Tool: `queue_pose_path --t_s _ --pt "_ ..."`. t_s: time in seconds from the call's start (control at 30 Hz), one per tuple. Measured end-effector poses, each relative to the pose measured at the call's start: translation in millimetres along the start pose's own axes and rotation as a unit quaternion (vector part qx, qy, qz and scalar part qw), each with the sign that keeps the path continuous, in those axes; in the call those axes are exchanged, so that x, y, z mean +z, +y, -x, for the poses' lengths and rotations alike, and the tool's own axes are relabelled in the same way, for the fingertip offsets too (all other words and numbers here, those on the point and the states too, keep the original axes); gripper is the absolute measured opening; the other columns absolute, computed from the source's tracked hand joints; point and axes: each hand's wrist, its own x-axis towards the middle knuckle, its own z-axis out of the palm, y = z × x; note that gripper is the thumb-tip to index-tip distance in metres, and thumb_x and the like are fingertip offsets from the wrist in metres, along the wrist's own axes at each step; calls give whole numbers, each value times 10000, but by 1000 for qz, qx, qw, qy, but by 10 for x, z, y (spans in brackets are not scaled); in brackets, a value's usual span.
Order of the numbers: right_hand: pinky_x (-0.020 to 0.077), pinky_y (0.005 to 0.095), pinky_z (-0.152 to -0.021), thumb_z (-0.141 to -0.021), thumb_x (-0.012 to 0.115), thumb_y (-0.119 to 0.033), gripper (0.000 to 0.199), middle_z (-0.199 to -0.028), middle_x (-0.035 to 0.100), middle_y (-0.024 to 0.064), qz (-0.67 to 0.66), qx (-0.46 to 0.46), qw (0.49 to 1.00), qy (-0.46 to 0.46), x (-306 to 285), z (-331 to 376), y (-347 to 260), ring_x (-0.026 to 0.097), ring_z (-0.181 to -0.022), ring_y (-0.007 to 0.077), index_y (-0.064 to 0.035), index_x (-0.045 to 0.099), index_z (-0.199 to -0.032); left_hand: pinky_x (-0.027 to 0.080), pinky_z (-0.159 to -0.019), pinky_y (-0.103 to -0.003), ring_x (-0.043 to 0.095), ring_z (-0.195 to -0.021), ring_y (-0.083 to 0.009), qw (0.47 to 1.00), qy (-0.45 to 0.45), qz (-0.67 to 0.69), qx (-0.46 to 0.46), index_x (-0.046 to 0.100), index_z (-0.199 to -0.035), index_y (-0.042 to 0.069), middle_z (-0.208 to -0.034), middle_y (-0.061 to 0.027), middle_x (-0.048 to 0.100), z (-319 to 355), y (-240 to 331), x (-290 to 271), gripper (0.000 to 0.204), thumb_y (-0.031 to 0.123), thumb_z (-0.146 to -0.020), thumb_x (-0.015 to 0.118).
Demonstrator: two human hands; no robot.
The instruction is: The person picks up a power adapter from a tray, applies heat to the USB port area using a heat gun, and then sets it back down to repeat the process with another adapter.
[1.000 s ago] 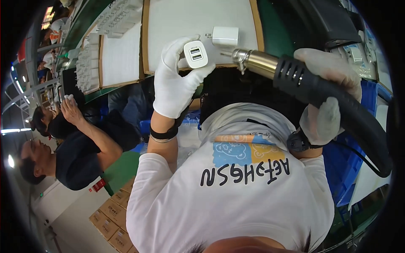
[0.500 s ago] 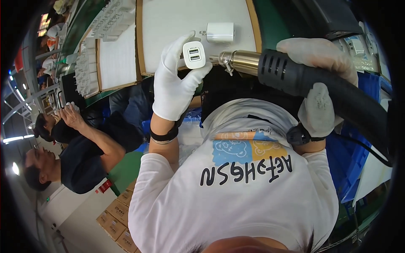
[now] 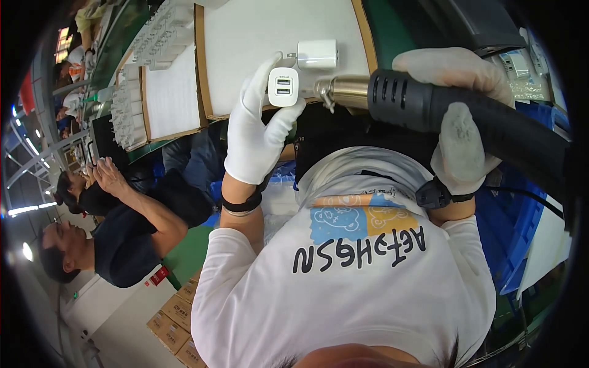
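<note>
My left hand, in a white glove, grips a white charger between thumb and fingers, its two USB ports facing up. Wrapped around the black body of a hot air gun is my gloved right hand, with the thumb across its near side. The gun's metal nozzle points left at the charger's side, a small gap between them. A second white charger lies on its side on the white sheet just beyond, its metal prongs toward the left.
The white sheet sits in a brown cardboard frame. Further left, many white chargers stand in rows beside another white-lined box. A blue crate is at right. A co-worker sits at left, near stacked cartons.
The held charger and the hot air gun shift only slightly in the picture, the gun a little to the left. Both grips stay the same.
</note>
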Motion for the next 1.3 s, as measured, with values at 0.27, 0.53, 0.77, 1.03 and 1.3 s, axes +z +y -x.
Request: queue_pose_path --t_s 0.27,0.53,0.77,1.03,1.3 --pt "488 323 -718 -770 595 -286 334 -845 607 177 30 -37 999 13 13 -23 22 604 -768 234 26 539 -874 420 -849 -295 532 -964 -205 1000 -6 -12 23 420 -1247 38 -1081 -119 522 -25 18 8 547 81 -749 644" --pt "483 311 -717 -759 603 -305 352 -846 608 179 47 -27 998 16 -4 -19 21 602 -772 232 25 543 -867 411 -863 -300 527 -976 -217 1000 -10 -20 20 419 -1248 38 -1088 -125 522 -19 9 8 549 98 -751 646" --pt "481 312 -724 -755 607 -323 365 -853 605 176 5 5 1000 -5 -50 11 21 600 -777 236 22 543 -855 408 -869 -305 526 -984 -223 999 -8 -31 13 421 -1247 41 -1097 -127 523 -7 1 -1 550 102 -750 649" --pt "477 308 -712 -757 602 -326 368 -861 602 171 29 -37 999 5 -29 18 67 593 -771 223 22 540 -859 410 -870 -303 525 -998 -221 999 -1 -28 19 432 -1237 42 -1113 -125 522 -9 0 5 544 95 -744 656" --pt "474 315 -718 -760 599 -323 365 -865 604 176 -20 4 1000 12 -37 31 46 592 -773 223 19 538 -874 415 -865 -297 531 -993 -201 1000 15 -8 20 464 -1200 47 -1107 -100 534 -2 -5 31 536 91 -715 689"
